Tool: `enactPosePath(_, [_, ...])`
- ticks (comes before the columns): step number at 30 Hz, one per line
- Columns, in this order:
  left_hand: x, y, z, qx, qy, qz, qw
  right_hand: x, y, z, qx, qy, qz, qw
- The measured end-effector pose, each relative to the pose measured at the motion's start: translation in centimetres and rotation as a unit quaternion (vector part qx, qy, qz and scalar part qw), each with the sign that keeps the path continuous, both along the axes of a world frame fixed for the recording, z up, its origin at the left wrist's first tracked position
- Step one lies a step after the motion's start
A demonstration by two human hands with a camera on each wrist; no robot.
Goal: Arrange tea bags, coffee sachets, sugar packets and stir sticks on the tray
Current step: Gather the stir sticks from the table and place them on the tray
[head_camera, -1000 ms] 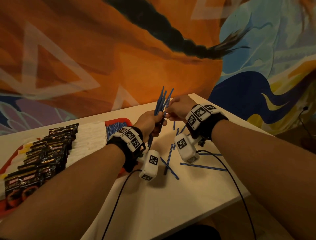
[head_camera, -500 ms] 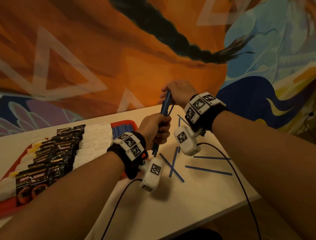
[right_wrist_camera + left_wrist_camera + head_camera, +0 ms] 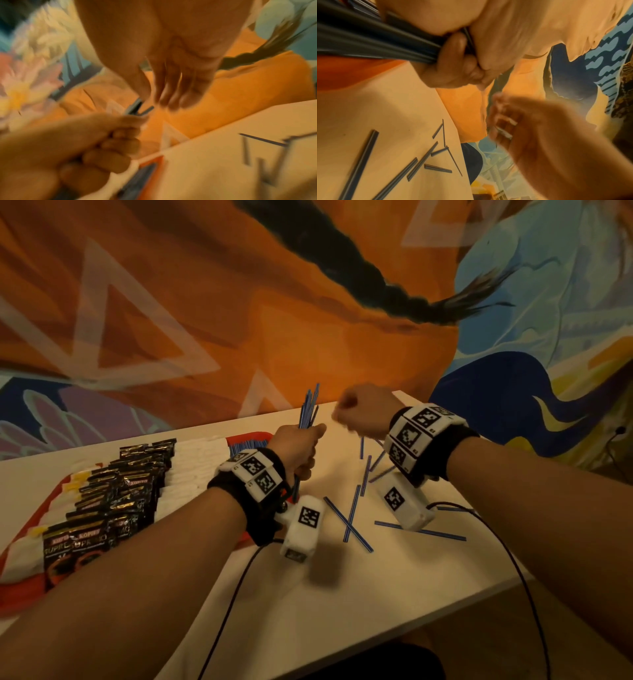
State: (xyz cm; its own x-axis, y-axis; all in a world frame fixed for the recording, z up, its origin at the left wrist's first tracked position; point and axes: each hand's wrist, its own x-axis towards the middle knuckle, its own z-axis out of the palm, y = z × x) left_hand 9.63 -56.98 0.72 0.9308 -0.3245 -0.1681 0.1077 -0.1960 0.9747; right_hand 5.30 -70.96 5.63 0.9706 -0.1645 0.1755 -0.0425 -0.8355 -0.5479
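My left hand [image 3: 303,451] grips a bundle of blue stir sticks [image 3: 309,409] upright over the right end of the red tray [image 3: 247,436]. The left wrist view shows my fingers [image 3: 453,60] curled round the bundle [image 3: 368,44]. My right hand [image 3: 356,412] hovers just right of the bundle's tips, blurred. In its own wrist view the fingers [image 3: 171,88] hang straight and hold nothing. On the tray lie rows of black coffee sachets [image 3: 113,501], white sugar packets [image 3: 195,463] and blue stir sticks [image 3: 248,445]. Several loose stir sticks [image 3: 352,515] lie scattered on the white table [image 3: 342,594].
Yellow-and-white packets [image 3: 77,478] line the tray's left side. Black cables [image 3: 233,604] run from both wrist cameras across the table toward me. The table's front edge [image 3: 479,606] is close on the right. A painted wall [image 3: 239,320] stands right behind the table.
My right hand has let go of the top of the bundle and drawn off to the right. The left hand still holds the bundle upright; its tips now fan out free.
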Motion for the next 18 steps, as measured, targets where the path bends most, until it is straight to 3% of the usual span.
enactPosePath(3, [0.2,0.0,-0.3,0.060,0.013,-0.003,0.998,-1.6,0.1,-2.7,-0.108,0.201,0.043,0.973])
enactPosePath(5, [0.1,-0.2,-0.3,0.098,0.009,-0.004,0.995,-1.7,1.0,-4.8,-0.186,0.256,0.052,0.947])
enactPosePath(11, [0.8,-0.3,-0.9,0.210,-0.040,-0.002,0.977,-1.4,2.9,-7.4,-0.274,0.275,0.065,0.919])
enactPosePath(18, [1.2,-0.9,-2.0,0.238,-0.076,0.005,0.968,-2.0,0.5,-6.7,-0.218,0.239,0.050,0.945])
